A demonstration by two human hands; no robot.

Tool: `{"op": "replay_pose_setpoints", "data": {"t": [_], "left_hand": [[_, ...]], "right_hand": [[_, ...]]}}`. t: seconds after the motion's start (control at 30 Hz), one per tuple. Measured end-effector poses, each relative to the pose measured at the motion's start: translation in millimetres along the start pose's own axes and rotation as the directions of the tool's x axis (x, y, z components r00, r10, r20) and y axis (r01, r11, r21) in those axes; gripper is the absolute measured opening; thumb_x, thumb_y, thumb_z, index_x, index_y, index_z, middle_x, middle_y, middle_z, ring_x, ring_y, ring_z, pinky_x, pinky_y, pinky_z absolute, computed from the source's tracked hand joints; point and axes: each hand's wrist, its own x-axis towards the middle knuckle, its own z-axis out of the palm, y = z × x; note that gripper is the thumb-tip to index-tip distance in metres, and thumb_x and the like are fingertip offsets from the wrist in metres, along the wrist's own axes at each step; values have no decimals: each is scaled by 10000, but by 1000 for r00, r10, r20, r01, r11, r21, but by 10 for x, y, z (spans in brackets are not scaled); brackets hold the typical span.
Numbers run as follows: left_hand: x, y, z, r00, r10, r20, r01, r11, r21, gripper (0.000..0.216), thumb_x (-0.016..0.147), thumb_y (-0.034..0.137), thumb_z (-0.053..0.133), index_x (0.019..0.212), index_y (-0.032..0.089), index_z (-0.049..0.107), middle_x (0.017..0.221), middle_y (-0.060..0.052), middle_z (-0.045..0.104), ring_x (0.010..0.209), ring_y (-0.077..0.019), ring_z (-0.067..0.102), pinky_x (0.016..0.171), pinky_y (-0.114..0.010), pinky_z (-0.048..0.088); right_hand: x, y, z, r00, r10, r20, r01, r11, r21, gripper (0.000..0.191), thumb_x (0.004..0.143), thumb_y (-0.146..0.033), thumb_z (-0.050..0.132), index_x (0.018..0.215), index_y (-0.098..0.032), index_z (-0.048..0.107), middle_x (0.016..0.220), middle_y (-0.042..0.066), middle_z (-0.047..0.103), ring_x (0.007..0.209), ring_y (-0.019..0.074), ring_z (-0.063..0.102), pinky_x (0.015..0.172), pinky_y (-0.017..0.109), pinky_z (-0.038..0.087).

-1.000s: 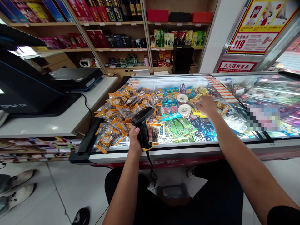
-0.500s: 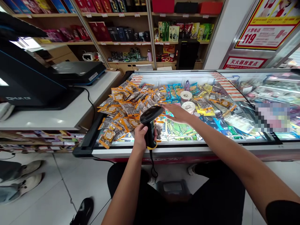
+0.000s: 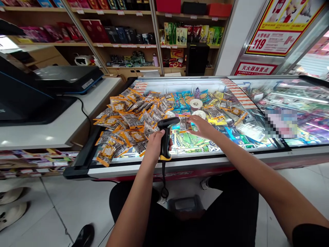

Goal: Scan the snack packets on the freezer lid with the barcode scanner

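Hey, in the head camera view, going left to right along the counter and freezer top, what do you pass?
Black register screen → pile of orange snack packets → left hand gripping the barcode scanner → right hand holding a small packet → glass freezer lid.

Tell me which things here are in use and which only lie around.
In use: scanner in the left hand; small packet in the right hand.
Lying around: orange packets, two cups, green packets, till.
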Motion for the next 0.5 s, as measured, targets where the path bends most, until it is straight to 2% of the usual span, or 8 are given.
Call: {"op": "replay_pose_setpoints", "data": {"t": [0.3,0.5], "left_hand": [[75,224,140,996,36,85,-38,999,21,424,880,549,606,999,144,643,634,-48,672,437,-162,582,402,-255,429],[68,228,147,997,18,80,-22,998,52,416,882,555,615,951,146,638,616,-50,664,435,-162,580,398,-254,429]], "right_hand": [[-7,37,37,1000,-12,-22,13,999,37,519,957,-511,624,1399,-248,556,1501,132,535,1363,324,541,1084,502,517],[8,-9,50,1000,5,-15,-5,998,55,507,938,-512,642,1379,-273,566,1493,106,549,1329,318,565,1063,496,525]]}}
